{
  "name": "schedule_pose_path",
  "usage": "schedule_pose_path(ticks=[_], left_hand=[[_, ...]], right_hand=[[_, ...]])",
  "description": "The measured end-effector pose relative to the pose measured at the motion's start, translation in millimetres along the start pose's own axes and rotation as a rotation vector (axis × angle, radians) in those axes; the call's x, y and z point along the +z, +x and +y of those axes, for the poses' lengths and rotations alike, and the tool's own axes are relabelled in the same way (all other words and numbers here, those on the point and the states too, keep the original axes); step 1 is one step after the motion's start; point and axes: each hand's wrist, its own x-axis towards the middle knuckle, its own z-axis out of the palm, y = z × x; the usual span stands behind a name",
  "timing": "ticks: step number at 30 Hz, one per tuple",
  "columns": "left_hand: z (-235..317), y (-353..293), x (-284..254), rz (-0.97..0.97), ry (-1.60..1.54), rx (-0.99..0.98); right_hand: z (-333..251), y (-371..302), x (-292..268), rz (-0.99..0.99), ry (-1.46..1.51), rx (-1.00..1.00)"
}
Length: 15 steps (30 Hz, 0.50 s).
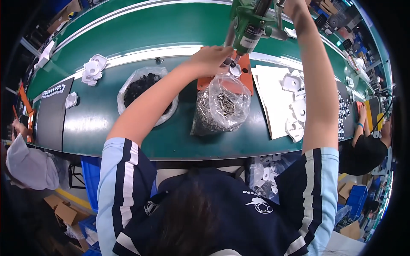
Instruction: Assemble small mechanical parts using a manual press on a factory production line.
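A green hand press [250, 32] stands at the far side of the bench, its ram pointing down over an orange base plate [247, 77]. Beneath the ram sits a small white plastic part [235, 70] with dark round pieces by it. My left hand [213, 61] reaches in from the left, its fingers closed at that part's edge; the fingertips are partly hidden. My right hand [294, 7] is raised at the top edge, closed on the press lever [279, 13], its fingers partly out of view. A clear bag of metal screws [224, 106] lies just in front of the base.
Left of the bag stands a bag-lined container of black parts [143, 85]. White plastic parts [93, 70] are piled farther left; more white parts [294, 106] lie on cardboard [271, 100] at right. Two other people work at the left and right ends.
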Motion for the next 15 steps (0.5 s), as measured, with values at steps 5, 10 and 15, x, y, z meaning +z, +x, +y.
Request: schedule_pose_path(ticks=[5, 10, 15], left_hand=[[-19.5, -32.7, -29.8, 0.097, 0.261, -0.100], [-71.6, -39.9, -51.6, 0.192, 0.260, -0.186], [-112.6, 10.1, -33.0, 0.520, 0.134, -0.452]], right_hand=[[-4.5, -130.4, -11.7, 0.116, -0.654, -0.076], [45.2, -217.2, -106.4, -0.021, -1.576, 0.217], [69.2, -232.7, -149.5, -0.006, -1.685, 0.494]])
